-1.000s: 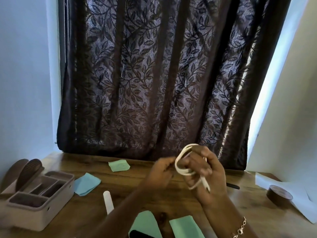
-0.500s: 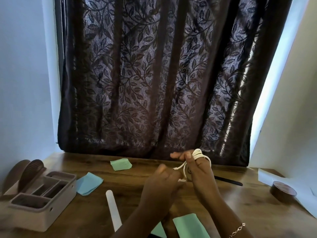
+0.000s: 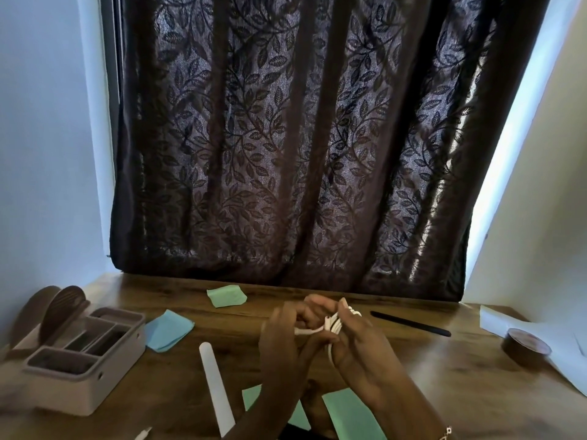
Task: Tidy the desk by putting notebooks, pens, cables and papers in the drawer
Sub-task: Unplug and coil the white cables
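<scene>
Both hands meet above the middle of the wooden desk (image 3: 428, 376). My right hand (image 3: 355, 341) holds a coiled white cable (image 3: 336, 323) wrapped round its fingers. My left hand (image 3: 286, 341) pinches the cable's loose end beside the coil. A black pen (image 3: 409, 323) lies behind the hands to the right. A white pen-like stick (image 3: 216, 385) lies in front left. Green paper notes (image 3: 349, 414) lie under my forearms, another green note (image 3: 226, 296) and a blue one (image 3: 168, 330) lie farther back left.
A beige desk organiser (image 3: 79, 366) with compartments stands at the left edge. A brown tape roll (image 3: 525, 346) sits on white paper (image 3: 495, 322) at the right. A dark leaf-patterned curtain (image 3: 286, 138) hangs behind the desk.
The hands have dropped closer to the desk and come together. The cable's loops have been drawn tighter round the right fingers, and the left hand now pinches the loose end.
</scene>
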Available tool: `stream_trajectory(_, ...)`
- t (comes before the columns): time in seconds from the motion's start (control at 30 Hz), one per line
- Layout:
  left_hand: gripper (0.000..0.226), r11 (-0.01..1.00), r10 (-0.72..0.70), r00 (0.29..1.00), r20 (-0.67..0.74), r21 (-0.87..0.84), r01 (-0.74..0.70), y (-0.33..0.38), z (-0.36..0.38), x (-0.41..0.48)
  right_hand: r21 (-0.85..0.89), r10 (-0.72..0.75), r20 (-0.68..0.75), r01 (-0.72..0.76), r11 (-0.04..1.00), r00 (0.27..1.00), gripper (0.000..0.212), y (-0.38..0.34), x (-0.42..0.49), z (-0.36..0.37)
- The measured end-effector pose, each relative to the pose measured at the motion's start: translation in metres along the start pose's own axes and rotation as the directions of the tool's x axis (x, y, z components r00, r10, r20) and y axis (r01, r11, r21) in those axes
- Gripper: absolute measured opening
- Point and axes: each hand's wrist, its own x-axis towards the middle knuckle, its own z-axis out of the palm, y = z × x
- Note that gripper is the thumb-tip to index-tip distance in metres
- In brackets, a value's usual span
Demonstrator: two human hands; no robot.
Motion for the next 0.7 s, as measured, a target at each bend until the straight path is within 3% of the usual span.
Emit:
stream_trajectory(0.1, 0.037, 0.941, 0.196, 0.970, -0.145, 0.306, -0.144, -0.001, 0.008, -0.010, 0.042, 0.004, -0.032, -0.002, 0.999, 0.999, 0.047, 0.004, 0.002, -0.001)
stream_trajectory(0.2, 0.034, 0.919, 0.200, 0.958, -0.204, 0.379, -0.111, 0.003, 0.010, -0.016, 0.067, 0.004, -0.046, -0.001, 0.998, 0.999, 0.047, 0.007, 0.003, -0.001)
stream_trajectory(0.37, 0.012, 0.895, 0.280, 0.950, -0.141, 0.397, -0.205, 0.000, 0.014, -0.026, 0.078, 0.008, -0.055, -0.004, 0.997, 0.998, 0.048, 0.010, 0.004, -0.004)
stream_trajectory(0.47, 0.020, 0.890, 0.291, 0.953, -0.080, 0.389, -0.239, -0.006, 0.018, -0.036, 0.087, 0.010, -0.058, -0.005, 0.996, 0.998, 0.047, 0.011, 0.006, -0.006)
stream_trajectory(0.57, 0.032, 0.912, 0.254, 0.965, -0.069, 0.348, -0.216, -0.005, 0.019, -0.037, 0.109, 0.016, -0.043, -0.012, 0.994, 0.999, 0.050, 0.013, 0.005, -0.005)
stream_trajectory(0.7, 0.020, 0.946, 0.172, 0.979, -0.106, 0.296, -0.134, -0.003, 0.018, -0.029, 0.067, 0.053, -0.035, -0.051, 0.996, 0.998, 0.049, 0.013, -0.001, -0.004)
